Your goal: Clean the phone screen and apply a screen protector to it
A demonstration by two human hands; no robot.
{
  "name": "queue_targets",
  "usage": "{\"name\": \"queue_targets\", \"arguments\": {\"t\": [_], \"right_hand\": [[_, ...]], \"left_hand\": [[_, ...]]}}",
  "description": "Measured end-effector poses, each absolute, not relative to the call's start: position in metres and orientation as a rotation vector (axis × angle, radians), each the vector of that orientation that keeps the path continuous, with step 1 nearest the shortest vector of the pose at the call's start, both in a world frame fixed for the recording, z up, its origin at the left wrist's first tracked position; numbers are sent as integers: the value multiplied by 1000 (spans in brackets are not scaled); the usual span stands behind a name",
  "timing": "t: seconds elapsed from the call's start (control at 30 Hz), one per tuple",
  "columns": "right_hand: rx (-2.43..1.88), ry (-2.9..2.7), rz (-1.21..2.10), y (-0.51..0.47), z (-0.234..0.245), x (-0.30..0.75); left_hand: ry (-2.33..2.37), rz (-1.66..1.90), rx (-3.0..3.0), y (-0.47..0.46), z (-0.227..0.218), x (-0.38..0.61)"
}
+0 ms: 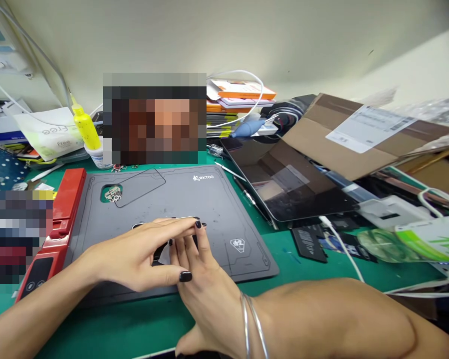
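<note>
The left hand (145, 254) reaches in palm down, fingers straight and thumb spread, its fingertips meeting the raised fingers of the right hand (209, 284). Its thumb tip lies against the right hand; the right thumb points away toward the near edge. Whether either hand grips anything I cannot tell, as the undersides are hidden. Below them, on the grey mat (209, 199), is a dark device (157, 256), mostly covered by the hands, with a small white piece (165, 255) showing beside the fingers. The mat lies on the green counter (115, 329), with a thin black frame (142, 203) on its far left part. A red bar (70, 194) runs along its left side; a black glossy panel (292, 184) lies to the far right.
</note>
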State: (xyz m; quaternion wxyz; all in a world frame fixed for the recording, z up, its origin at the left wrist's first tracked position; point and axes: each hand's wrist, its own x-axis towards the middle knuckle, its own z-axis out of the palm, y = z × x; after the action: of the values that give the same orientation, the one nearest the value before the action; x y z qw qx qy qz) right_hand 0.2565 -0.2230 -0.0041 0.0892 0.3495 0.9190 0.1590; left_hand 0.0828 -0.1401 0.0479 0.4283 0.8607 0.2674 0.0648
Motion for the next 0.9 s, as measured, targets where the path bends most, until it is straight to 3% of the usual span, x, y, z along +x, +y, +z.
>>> {"name": "queue_targets", "arguments": {"t": [0.37, 0.6, 0.8, 0.9], "right_hand": [[1062, 2723, 465, -223, -9, 257], [1038, 2936, 440, -212, 20, 269], [483, 3252, 416, -200, 24, 268], [414, 3258, 311, -193, 16, 264]], "left_hand": [[671, 156, 2170, -142, 52, 89], [773, 282, 2167, -139, 47, 86], [757, 268, 2220, -141, 45, 88], [819, 305, 2273, -144, 43, 90]]}}
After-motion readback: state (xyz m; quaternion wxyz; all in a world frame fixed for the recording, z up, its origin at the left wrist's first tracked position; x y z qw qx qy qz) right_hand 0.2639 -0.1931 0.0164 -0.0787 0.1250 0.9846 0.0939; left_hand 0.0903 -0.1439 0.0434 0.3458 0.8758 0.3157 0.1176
